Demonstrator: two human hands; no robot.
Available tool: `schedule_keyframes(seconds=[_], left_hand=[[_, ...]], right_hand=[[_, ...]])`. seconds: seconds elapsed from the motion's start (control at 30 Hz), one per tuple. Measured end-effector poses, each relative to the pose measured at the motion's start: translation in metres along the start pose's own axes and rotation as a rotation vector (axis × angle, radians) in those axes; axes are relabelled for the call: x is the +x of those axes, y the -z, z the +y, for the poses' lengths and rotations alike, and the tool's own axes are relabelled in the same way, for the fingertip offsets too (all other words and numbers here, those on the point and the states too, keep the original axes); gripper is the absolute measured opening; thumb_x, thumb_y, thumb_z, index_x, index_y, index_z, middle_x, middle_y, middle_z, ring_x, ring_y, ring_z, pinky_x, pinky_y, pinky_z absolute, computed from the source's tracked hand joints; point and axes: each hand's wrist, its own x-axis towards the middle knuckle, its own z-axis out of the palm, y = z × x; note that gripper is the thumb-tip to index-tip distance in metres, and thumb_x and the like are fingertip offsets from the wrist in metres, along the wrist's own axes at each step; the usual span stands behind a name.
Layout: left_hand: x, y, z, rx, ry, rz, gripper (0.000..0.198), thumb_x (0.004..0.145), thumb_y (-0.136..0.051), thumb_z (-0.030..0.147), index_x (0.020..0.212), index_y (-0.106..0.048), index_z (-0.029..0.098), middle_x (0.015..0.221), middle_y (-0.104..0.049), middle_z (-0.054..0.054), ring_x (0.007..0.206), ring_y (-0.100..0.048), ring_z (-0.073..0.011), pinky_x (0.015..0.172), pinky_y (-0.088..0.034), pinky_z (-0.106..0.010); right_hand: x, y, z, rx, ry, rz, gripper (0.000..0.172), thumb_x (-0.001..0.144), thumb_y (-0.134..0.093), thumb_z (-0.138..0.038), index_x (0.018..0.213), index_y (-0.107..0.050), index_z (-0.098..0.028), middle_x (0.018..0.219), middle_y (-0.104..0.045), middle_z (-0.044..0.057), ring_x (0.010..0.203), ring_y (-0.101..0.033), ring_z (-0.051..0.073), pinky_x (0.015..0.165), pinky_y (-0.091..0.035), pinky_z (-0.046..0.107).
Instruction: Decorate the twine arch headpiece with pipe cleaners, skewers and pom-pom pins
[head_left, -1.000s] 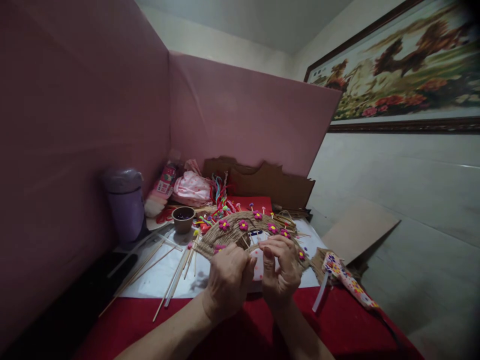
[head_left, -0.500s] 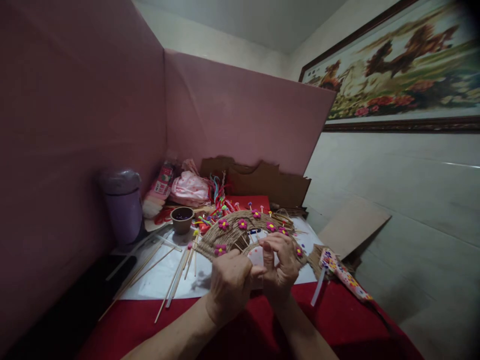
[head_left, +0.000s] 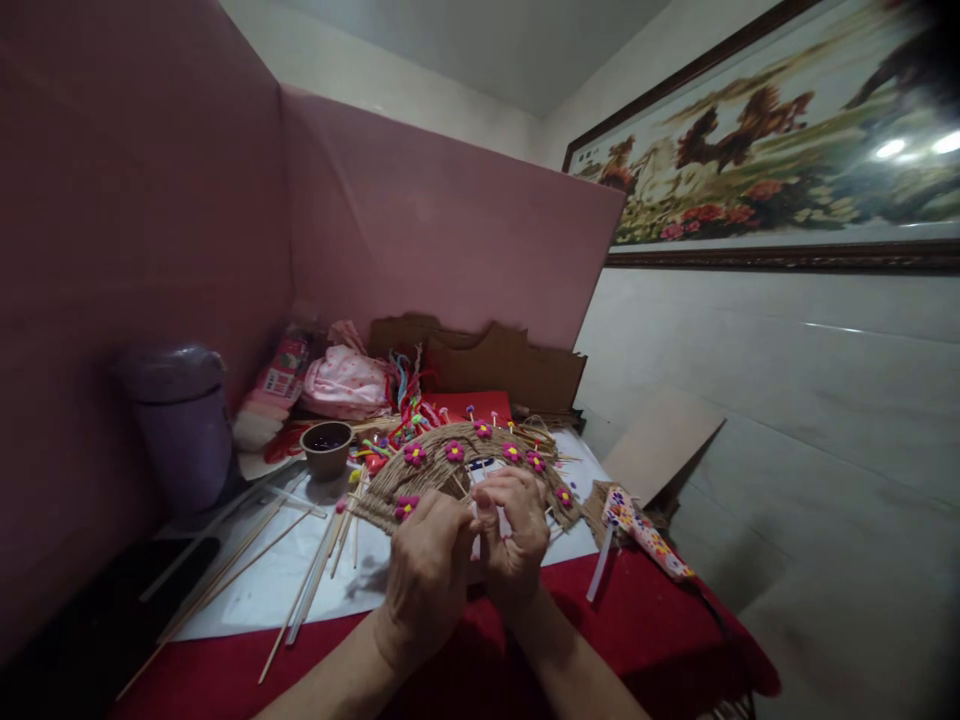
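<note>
A jute-wrapped arch [head_left: 450,462] dotted with pink flowers lies on white paper [head_left: 270,585] over a red table cloth [head_left: 645,630]. My left hand [head_left: 427,575] and my right hand [head_left: 514,535] meet at the arch's near edge, fingers curled and pinched together on the twine-wrapped piece. A small pale item shows between the fingertips; I cannot make out what it is.
Several thin wooden sticks [head_left: 315,575] lie left of the hands. A brown cup [head_left: 326,448], a purple lidded jar [head_left: 176,420], a pink cloth bundle [head_left: 345,382], cardboard pieces [head_left: 495,360] and a patterned strip [head_left: 645,525] surround the work. Pink partition boards stand behind.
The camera has swung right, so everything sits further left in view. Both hands stay pinched at the arch's near edge, a little closer together.
</note>
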Motion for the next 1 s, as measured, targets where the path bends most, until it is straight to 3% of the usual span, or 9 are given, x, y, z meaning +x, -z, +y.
schedule_keyframes(seconds=[0.2,0.47,0.73,1.0], left_hand=[[0.0005,0.0007,0.0009,0.136,-0.018,0.001,0.02,0.085,-0.044,0.009,0.069,-0.04,0.019,0.063,-0.045,-0.001,0.063,-0.04,-0.0163,0.061,-0.03,-0.032],[0.0014,0.0003,-0.0021,0.111,-0.085,0.013,0.029,0.084,-0.046,0.007,0.06,-0.036,0.02,0.053,-0.039,0.003,0.054,-0.036,-0.0134,0.058,-0.027,-0.032],[0.0004,-0.0013,0.0018,0.059,-0.027,0.012,0.019,0.086,-0.044,0.011,0.068,-0.047,0.018,0.06,-0.05,-0.003,0.061,-0.043,-0.0171,0.057,-0.029,-0.031],[0.0013,-0.0005,0.0023,0.051,-0.033,0.025,0.019,0.086,-0.046,0.013,0.07,-0.053,0.019,0.058,-0.055,-0.001,0.061,-0.047,-0.0164,0.062,-0.032,-0.033]], right_hand=[[0.0008,-0.0016,-0.0006,0.0,-0.001,0.003,0.013,0.085,-0.048,-0.013,0.077,-0.057,-0.02,0.077,-0.061,0.002,0.085,-0.053,0.018,0.081,-0.039,0.038],[0.0009,-0.0047,0.0035,-0.006,-0.027,0.012,0.012,0.085,-0.049,-0.013,0.077,-0.056,-0.019,0.076,-0.06,0.002,0.082,-0.053,0.017,0.081,-0.039,0.038],[-0.0004,-0.0054,0.0054,-0.022,-0.015,0.014,0.012,0.085,-0.049,-0.013,0.076,-0.057,-0.019,0.076,-0.06,0.002,0.082,-0.054,0.018,0.079,-0.039,0.037],[0.0003,-0.0027,0.0075,-0.056,-0.011,0.026,0.013,0.085,-0.049,-0.014,0.076,-0.057,-0.019,0.076,-0.06,0.002,0.084,-0.054,0.018,0.078,-0.04,0.037]])
